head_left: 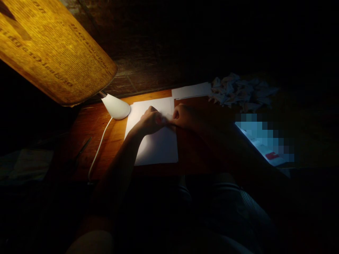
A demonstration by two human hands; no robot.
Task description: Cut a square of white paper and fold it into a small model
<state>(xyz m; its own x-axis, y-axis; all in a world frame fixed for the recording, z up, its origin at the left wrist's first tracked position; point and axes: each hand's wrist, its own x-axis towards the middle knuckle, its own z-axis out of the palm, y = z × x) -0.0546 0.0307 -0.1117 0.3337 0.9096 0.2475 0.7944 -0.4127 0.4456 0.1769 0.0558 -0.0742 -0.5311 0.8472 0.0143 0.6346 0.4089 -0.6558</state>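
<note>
My left hand (151, 120) is over a stack of white paper sheets (156, 151), its fingers curled and pressed together. Close by on its right, my right hand (184, 115) is also closed, with thumb and fingers pinched at the sheets' right edge. The hands nearly meet. Between the fingertips is a small, pale, blurred area, and I cannot make out what they hold. Behind the hands, narrow white paper strips (190, 91) lie flat beside a heap of small, pointed folded papers (238, 90).
A lamp with a printed yellow shade (58, 53) and white base (116, 107) leans in from the left. Its white cord (99, 146) crosses the wooden table (111, 130). Scissors (84, 146) appear dimly at left. A lit screen (261, 146), partly pixelated, glows at right.
</note>
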